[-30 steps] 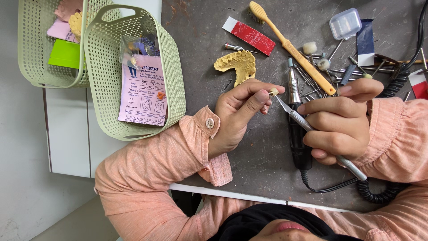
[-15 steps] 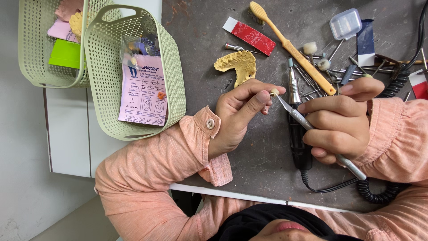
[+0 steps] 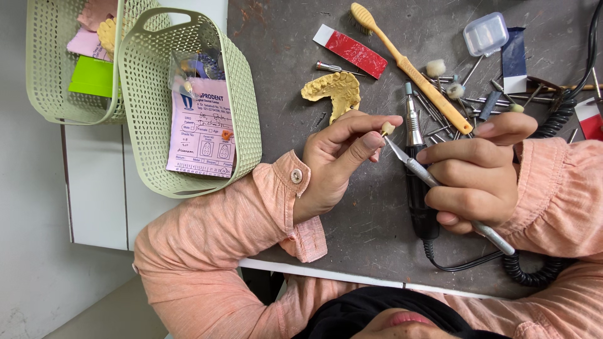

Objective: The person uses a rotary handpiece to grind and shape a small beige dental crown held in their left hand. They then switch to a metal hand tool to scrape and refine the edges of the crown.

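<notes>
- Your left hand pinches a small pale tooth-like piece between thumb and fingertips, above the middle of the bench.
- Your right hand is closed pen-style on a slim metal blade tool.
- The tool's long axis slants from lower right to upper left; its tip points at the piece, probably touching it.

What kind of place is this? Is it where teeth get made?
Probably a dental workshop bench. A yellow plaster teeth mould lies on the grey table, and the left hand pinches a tiny tooth piece.
</notes>
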